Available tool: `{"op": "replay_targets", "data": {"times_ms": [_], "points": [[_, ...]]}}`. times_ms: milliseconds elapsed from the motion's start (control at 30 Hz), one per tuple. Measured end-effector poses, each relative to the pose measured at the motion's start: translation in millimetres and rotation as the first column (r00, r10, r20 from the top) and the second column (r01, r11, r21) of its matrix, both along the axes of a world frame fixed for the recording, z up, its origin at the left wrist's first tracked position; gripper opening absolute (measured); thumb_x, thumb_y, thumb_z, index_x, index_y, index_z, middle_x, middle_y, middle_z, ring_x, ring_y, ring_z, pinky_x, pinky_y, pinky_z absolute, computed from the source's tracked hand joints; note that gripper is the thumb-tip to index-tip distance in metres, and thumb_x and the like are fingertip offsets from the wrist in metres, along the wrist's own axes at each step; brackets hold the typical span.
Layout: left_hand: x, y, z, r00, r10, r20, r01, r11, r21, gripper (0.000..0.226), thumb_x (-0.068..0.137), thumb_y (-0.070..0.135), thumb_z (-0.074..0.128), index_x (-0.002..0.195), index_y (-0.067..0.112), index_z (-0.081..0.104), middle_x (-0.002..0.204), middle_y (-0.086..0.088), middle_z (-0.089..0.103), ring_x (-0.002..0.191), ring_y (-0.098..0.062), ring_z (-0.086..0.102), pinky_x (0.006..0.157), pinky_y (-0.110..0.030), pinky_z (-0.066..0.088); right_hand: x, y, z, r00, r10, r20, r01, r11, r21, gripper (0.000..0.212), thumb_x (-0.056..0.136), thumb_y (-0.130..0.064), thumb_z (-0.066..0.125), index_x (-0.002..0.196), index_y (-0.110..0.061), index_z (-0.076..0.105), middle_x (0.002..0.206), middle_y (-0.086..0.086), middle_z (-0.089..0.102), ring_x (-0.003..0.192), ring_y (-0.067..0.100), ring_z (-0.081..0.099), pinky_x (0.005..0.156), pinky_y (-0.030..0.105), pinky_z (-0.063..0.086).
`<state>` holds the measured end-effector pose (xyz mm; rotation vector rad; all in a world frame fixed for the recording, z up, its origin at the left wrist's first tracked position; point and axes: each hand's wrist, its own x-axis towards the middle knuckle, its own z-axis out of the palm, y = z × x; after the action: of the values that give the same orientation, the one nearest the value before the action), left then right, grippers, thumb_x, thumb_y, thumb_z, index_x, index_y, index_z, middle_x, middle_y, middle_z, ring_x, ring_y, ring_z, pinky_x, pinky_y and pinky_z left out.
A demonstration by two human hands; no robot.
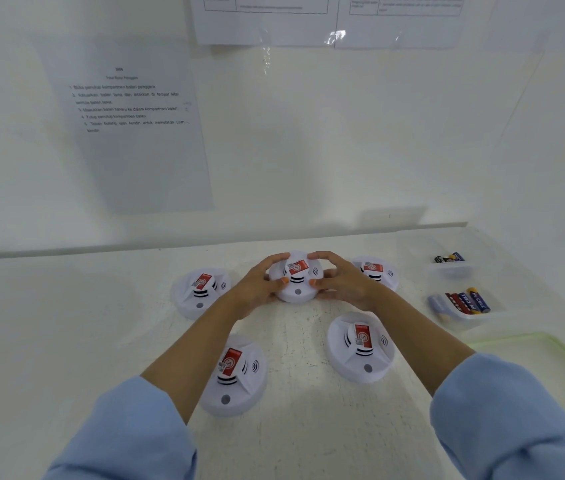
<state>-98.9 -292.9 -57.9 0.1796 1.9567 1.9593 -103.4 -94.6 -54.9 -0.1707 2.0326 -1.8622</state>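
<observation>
Both hands — left hand (257,289), right hand (341,284) — curled tight around the middle smoke alarm (296,280) at the table's (309,427) far edge, neighbouring alarms (201,292) just beside — bare tabletop nearer in.

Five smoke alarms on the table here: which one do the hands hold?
The middle smoke alarm of the back row: the left hand and right hand grip its sides. The other four are not held.

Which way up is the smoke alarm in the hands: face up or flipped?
Face up: the smoke alarm shows its red label and button between left hand and right hand.
</observation>
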Motion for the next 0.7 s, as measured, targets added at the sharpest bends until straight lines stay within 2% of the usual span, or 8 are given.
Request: {"op": "replay_targets", "data": {"times_ms": [100,233,367,467,567,700], "points": [[-2.1,3.4,-1.1,0.998,0.005,-0.063,-0.008,0.998,-0.059,0.044,0.089,0.004,0.057,0.128,0.023,0.046,0.133,-0.015,0.050,0.117,-0.032,0.052,0.084,-0.033,0.053,-0.7,2.7,0.5,0.999,-0.001,-0.039,0.001,1.000,0.019,0.046,0.082,0.000,0.063,0.117,-0.024,0.048,0.116,0.024,0.059,0.096,0.026,0.061,0.083,0.033,0.055],[-2.0,7.8,-2.9,0.992,0.034,-0.125,-0.051,0.989,-0.138,0.044,0.090,0.003,0.056,0.129,0.020,0.047,0.130,-0.012,0.049,0.109,-0.025,0.052,0.076,-0.024,0.053,-0.6,4.8,-0.3,0.999,0.004,-0.047,-0.002,0.999,0.042,0.046,0.082,0.000,0.063,0.118,-0.023,0.047,0.113,0.021,0.060,0.092,0.021,0.062,0.075,0.025,0.057],[-4.3,9.3,-4.6,0.985,0.039,-0.170,-0.070,0.981,-0.182,0.043,0.089,0.000,0.056,0.127,0.019,0.049,0.132,-0.009,0.047,0.109,-0.024,0.050,0.079,-0.028,0.052,0.2,4.5,-1.1,0.997,-0.007,-0.077,0.013,0.996,0.084,0.047,0.082,-0.001,0.063,0.120,-0.021,0.046,0.112,0.016,0.058,0.091,0.018,0.060,0.074,0.022,0.056],[-6.3,8.0,-6.5,0.975,0.033,-0.219,-0.089,0.964,-0.249,0.043,0.089,0.002,0.057,0.128,0.019,0.049,0.134,-0.008,0.048,0.112,-0.022,0.049,0.089,-0.030,0.048,0.1,1.9,-0.7,0.993,-0.013,-0.113,0.029,0.990,0.138,0.047,0.083,-0.003,0.064,0.122,-0.020,0.046,0.119,0.016,0.056,0.096,0.018,0.058,0.070,0.019,0.056],[-7.2,7.4,-8.0,0.973,0.033,-0.228,-0.095,0.958,-0.269,0.043,0.089,0.004,0.057,0.129,0.017,0.048,0.135,-0.008,0.048,0.111,-0.018,0.049,0.091,-0.028,0.044,-0.7,-0.4,-1.1,0.993,-0.028,-0.116,0.048,0.984,0.173,0.049,0.083,-0.004,0.064,0.127,-0.015,0.046,0.124,0.016,0.054,0.105,0.024,0.055,0.071,0.020,0.055],[-7.0,8.4,-7.9,0.975,0.049,-0.218,-0.110,0.955,-0.275,0.044,0.090,0.004,0.056,0.132,0.015,0.047,0.135,-0.009,0.049,0.110,-0.018,0.049,0.091,-0.028,0.044,-1.8,-2.2,-2.8,0.992,-0.035,-0.120,0.060,0.975,0.214,0.050,0.084,-0.005,0.063,0.130,-0.014,0.045,0.126,0.015,0.054,0.109,0.023,0.054,0.076,0.022,0.053]]}}
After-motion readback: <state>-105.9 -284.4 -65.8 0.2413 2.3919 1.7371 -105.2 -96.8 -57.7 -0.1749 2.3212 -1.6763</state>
